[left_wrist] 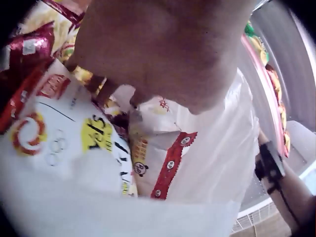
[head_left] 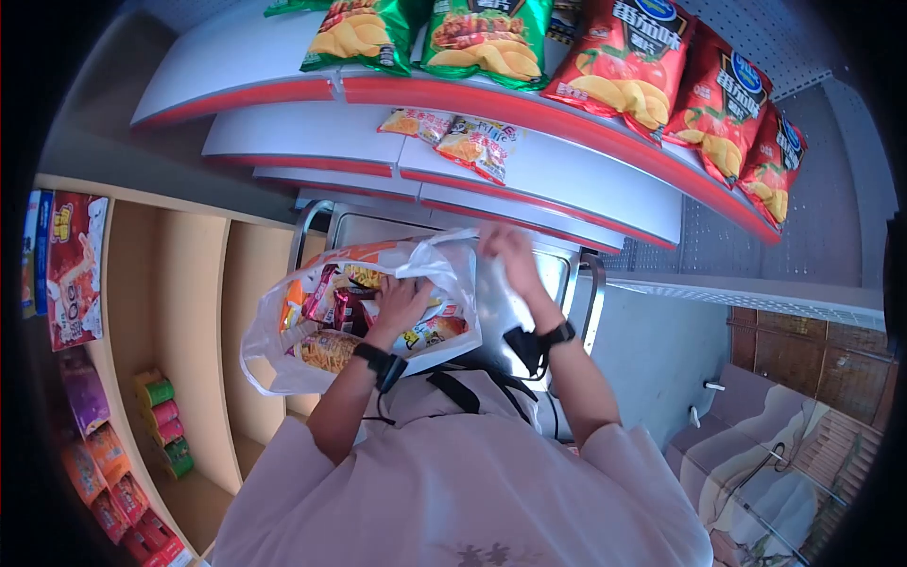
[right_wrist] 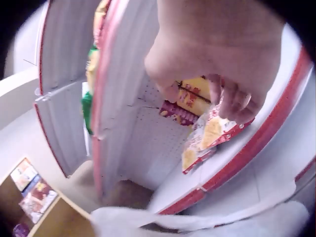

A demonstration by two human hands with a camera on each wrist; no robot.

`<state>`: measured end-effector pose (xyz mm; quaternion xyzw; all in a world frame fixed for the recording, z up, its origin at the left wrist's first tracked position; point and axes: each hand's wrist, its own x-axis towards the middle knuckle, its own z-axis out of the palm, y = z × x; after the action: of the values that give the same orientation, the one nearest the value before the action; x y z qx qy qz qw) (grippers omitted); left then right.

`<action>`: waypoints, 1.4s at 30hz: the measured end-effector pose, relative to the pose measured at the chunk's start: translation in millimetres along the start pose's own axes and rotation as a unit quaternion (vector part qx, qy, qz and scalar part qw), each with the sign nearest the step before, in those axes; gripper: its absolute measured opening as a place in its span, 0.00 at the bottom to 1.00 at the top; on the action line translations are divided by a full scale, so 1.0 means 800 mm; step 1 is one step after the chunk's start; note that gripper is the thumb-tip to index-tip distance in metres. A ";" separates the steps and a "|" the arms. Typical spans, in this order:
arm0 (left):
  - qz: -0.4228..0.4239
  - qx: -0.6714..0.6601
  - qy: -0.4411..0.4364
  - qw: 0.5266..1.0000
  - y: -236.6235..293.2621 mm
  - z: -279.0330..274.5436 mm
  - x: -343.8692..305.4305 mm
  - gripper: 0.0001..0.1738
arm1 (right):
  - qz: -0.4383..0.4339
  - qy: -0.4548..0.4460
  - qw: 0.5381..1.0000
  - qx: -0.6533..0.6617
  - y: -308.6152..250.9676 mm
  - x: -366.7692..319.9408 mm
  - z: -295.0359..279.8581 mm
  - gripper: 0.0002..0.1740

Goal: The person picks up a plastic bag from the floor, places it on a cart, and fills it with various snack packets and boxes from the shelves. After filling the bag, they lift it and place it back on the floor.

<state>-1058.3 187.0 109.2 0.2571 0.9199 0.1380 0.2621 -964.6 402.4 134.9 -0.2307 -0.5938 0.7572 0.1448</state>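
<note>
A white plastic bag (head_left: 265,354) with orange print stands wide at the mouth, filled with snack packets. My left hand (head_left: 402,302) reaches inside it, fingers spread and touching the packets. Close by are a white packet with yellow print (left_wrist: 64,133) and a white packet with a red strip (left_wrist: 170,165); the left fingertips are partly hidden among them. My right hand (head_left: 513,260) is raised beside the bag's right rim, toward the shelves, fingers loosely bent and no item visible in it. In the right wrist view its fingers overlap red-and-white snack packets (right_wrist: 207,136) on a shelf.
The bag rests on a metal cart (head_left: 567,274) with curved handles. Ahead, white red-edged shelves (head_left: 586,180) hold green chip bags (head_left: 487,42) and red chip bags (head_left: 628,61). A wooden cabinet (head_left: 189,283) with boxed goods stands at left.
</note>
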 end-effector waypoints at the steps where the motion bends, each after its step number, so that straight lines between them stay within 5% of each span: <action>1: -0.005 -0.003 0.001 1.000 -0.010 -0.006 -0.014 0.41 | 0.010 0.078 0.996 -0.045 -0.036 0.021 0.001 0.14; 3: 0.088 -0.029 -0.056 0.994 -0.037 -0.018 -0.035 0.42 | 0.069 0.183 0.976 -0.096 -0.021 0.086 -0.018 0.32; 4: 0.079 -0.034 -0.051 0.995 -0.042 -0.022 -0.042 0.42 | 0.078 0.230 0.943 -0.226 0.027 0.128 -0.040 0.43; 6: 0.160 -0.056 -0.142 0.975 -0.053 -0.033 -0.058 0.43 | 0.075 0.231 0.934 -0.263 0.063 0.172 -0.051 0.36; 7: 0.130 -0.055 -0.182 0.973 -0.037 -0.057 -0.070 0.41 | 0.117 0.206 0.930 -0.280 0.066 0.184 -0.052 0.31; 11: 0.144 -0.153 -0.156 0.965 -0.061 -0.062 -0.077 0.39 | 0.163 0.203 0.940 -0.219 0.048 0.175 -0.029 0.22; 15: 0.088 -0.228 -0.087 0.966 -0.105 -0.099 -0.075 0.35 | 0.055 0.186 0.978 -0.074 -0.023 0.086 0.014 0.11; 16: 0.093 -0.231 -0.091 0.964 -0.125 -0.102 -0.072 0.35 | 0.032 0.197 0.976 -0.084 -0.047 0.048 0.038 0.12; 18: 0.060 -0.207 0.047 0.975 -0.162 -0.101 -0.063 0.35 | -0.027 0.186 0.968 -0.169 -0.083 -0.035 0.080 0.13; 20: 0.042 -0.254 0.026 0.966 -0.168 -0.122 -0.056 0.36 | -0.070 0.201 0.959 -0.190 -0.104 -0.110 0.138 0.10; 22: 0.023 -0.297 0.000 0.955 -0.170 -0.146 -0.052 0.37 | -0.150 0.073 0.954 -0.249 -0.089 -0.167 0.168 0.06; 23: -0.040 -0.480 -0.113 0.869 -0.171 -0.157 -0.050 0.36 | -0.206 0.011 0.931 -0.302 -0.096 -0.174 0.189 0.05; 24: -0.103 -0.634 -0.221 0.734 -0.173 -0.162 -0.049 0.35 | -0.216 -0.060 0.930 -0.290 -0.100 -0.170 0.208 0.04; 26: -0.011 -0.730 -0.151 0.666 -0.195 -0.126 -0.046 0.38 | -0.101 -0.204 0.899 -0.374 -0.073 -0.163 0.208 0.04; 28: -0.098 -0.668 -0.227 0.701 -0.191 -0.152 -0.055 0.44 | 0.018 -0.233 0.901 -0.366 -0.040 -0.154 0.206 0.07; 31: -0.216 -0.610 -0.308 0.698 -0.217 -0.145 -0.037 0.48 | 0.002 -0.140 0.851 -0.506 0.020 -0.138 0.196 0.12; 32: -0.242 -0.589 -0.264 0.725 -0.216 -0.140 -0.037 0.51 | 0.001 -0.139 0.850 -0.507 0.032 -0.131 0.196 0.12; 35: -0.213 -0.600 -0.259 0.726 -0.215 -0.129 -0.035 0.54 | 0.029 -0.115 0.812 -0.571 0.060 -0.112 0.197 0.16; 37: -0.039 -0.518 -0.206 0.829 -0.182 -0.135 -0.047 0.55 | 0.032 -0.102 0.792 -0.602 0.040 -0.103 0.219 0.18; 38: -0.038 -0.519 -0.206 0.829 -0.179 -0.123 -0.047 0.55 | 0.039 -0.089 0.771 -0.630 0.033 -0.100 0.228 0.20; 40: 0.159 -0.287 -0.042 0.944 -0.174 -0.093 -0.041 0.56 | 0.047 -0.096 0.750 -0.653 0.040 -0.094 0.228 0.25; 42: 0.165 -0.292 -0.050 0.941 -0.155 -0.095 -0.042 0.51 | 0.064 -0.074 0.758 -0.645 0.028 -0.092 0.229 0.28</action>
<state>-1125.5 57.1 137.5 0.3243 0.7694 0.4289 0.3448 -996.4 208.1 161.0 -0.2500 -0.9344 0.2170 -0.1318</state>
